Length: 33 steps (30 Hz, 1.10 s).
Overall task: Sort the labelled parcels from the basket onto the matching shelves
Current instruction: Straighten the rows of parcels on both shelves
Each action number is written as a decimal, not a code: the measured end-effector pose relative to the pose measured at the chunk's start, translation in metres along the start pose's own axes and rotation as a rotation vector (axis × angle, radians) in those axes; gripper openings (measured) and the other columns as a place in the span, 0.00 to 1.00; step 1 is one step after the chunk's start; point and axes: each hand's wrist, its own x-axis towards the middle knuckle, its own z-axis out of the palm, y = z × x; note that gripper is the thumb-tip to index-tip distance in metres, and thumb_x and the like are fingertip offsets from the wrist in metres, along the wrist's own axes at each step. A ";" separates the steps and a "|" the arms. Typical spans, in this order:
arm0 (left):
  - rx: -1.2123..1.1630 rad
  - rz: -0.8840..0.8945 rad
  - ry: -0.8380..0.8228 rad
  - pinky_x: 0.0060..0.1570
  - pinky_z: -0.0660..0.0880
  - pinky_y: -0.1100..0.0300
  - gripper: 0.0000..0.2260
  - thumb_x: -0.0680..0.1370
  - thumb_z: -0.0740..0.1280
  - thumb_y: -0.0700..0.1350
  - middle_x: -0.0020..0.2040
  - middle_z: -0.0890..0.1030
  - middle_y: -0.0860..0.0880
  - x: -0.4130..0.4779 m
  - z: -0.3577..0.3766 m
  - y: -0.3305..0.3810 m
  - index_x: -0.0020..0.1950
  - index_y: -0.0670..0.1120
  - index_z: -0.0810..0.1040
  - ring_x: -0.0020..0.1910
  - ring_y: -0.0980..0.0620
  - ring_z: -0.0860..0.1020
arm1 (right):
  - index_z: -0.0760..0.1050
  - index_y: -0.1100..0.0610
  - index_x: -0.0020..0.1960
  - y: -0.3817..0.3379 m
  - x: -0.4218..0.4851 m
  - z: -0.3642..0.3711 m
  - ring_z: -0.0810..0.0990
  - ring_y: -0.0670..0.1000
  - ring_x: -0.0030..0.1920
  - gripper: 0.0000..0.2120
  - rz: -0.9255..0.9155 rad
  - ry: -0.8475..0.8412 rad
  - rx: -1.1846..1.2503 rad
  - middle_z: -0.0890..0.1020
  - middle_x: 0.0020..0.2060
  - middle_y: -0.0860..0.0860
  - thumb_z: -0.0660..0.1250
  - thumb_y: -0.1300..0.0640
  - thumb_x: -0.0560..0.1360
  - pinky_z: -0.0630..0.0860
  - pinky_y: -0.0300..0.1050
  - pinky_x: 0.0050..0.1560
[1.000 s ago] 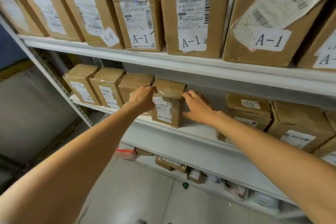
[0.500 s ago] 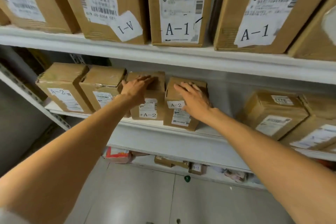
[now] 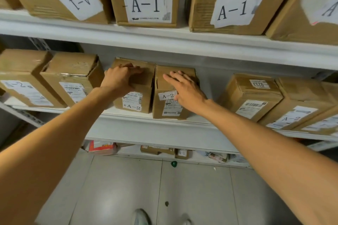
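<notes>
A white metal rack fills the view. Its upper shelf [image 3: 164, 42] carries large cartons marked A-1 [image 3: 146, 3]. The middle shelf [image 3: 164, 128] holds a row of smaller brown boxes along its front edge. Grey floor tiles [image 3: 128, 188] lie below, with a small green object [image 3: 173, 164] on them near the rack's foot and the toes of two shoes [image 3: 140, 217] at the bottom of the view.

The task's parcel [image 3: 164, 82] is a small brown carton with a handwritten white A-2 tag above a printed shipping label. It stands upright at the front edge of the middle shelf, its left side touching a neighbour parcel [image 3: 135, 100] that also reads A-2. There is a gap on its right before the next boxes [image 3: 254, 97].

The right hand [image 3: 186, 89] lies flat on the parcel's upper front, its fingers [image 3: 170, 76] straight and spread — released, gripping nothing. The left hand [image 3: 118, 80] rests on the neighbour's top with its fingers lightly bent, not closed round the box.

A second ago the parcel sat skewed, one corner turned forward, with the right hand at its right side. Half a second ago it already stood in line — since then it has stayed put, and both hands remain on the same two boxes.
</notes>
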 end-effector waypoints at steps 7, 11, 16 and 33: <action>-0.037 0.003 -0.001 0.62 0.69 0.42 0.29 0.74 0.72 0.46 0.69 0.71 0.47 0.000 0.006 0.034 0.73 0.55 0.68 0.66 0.41 0.69 | 0.54 0.50 0.78 0.027 -0.018 -0.007 0.54 0.56 0.77 0.37 0.021 0.018 0.012 0.58 0.77 0.52 0.65 0.68 0.75 0.50 0.49 0.74; -0.049 0.015 -0.004 0.62 0.69 0.41 0.29 0.74 0.72 0.47 0.69 0.71 0.48 0.004 0.009 0.055 0.73 0.55 0.68 0.66 0.41 0.69 | 0.55 0.50 0.78 0.042 -0.031 -0.012 0.54 0.56 0.76 0.37 0.046 0.025 0.016 0.59 0.76 0.52 0.66 0.68 0.75 0.51 0.50 0.75; -0.041 0.026 -0.004 0.63 0.68 0.41 0.29 0.75 0.71 0.47 0.71 0.70 0.48 0.005 0.015 0.083 0.74 0.55 0.66 0.67 0.41 0.68 | 0.54 0.50 0.78 0.059 -0.049 -0.020 0.53 0.56 0.77 0.37 0.083 0.018 0.034 0.58 0.77 0.52 0.65 0.69 0.75 0.53 0.52 0.75; -0.063 0.033 -0.014 0.62 0.70 0.38 0.27 0.78 0.67 0.42 0.73 0.67 0.48 -0.005 0.024 0.112 0.75 0.54 0.64 0.66 0.40 0.71 | 0.48 0.50 0.79 0.072 -0.072 -0.026 0.48 0.59 0.77 0.44 0.179 -0.002 -0.076 0.51 0.78 0.53 0.60 0.79 0.71 0.47 0.57 0.76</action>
